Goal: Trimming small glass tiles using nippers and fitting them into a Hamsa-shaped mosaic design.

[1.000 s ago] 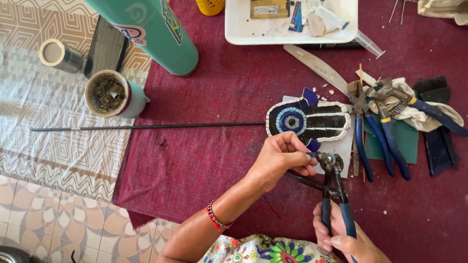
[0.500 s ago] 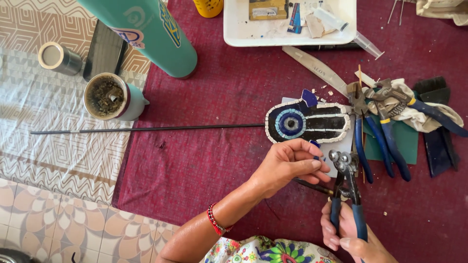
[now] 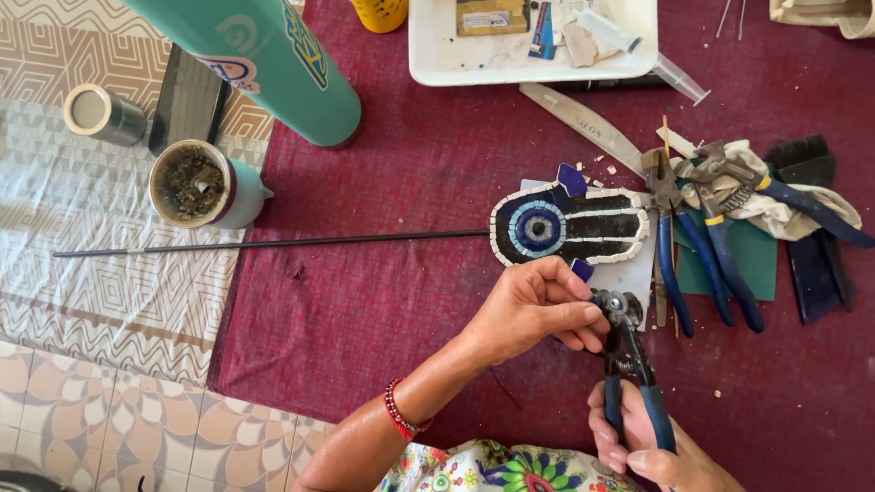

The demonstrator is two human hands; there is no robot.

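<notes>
Head view, the only one I have: my left hand (image 3: 538,305) pinches a small blue glass chip (image 3: 581,270), fingers closed on it. My right hand (image 3: 652,446), at five o'clock from it, is wrapped shut around the blue-handled nippers (image 3: 629,364), whose head meets the chip. At twelve o'clock lies the eye mosaic (image 3: 570,225) on the maroon cloth (image 3: 383,319); I judge it mostly tiled, though bare backing shows along its lower right edge.

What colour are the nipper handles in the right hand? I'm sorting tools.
Blue, on the nippers in the right hand; head view.
</notes>
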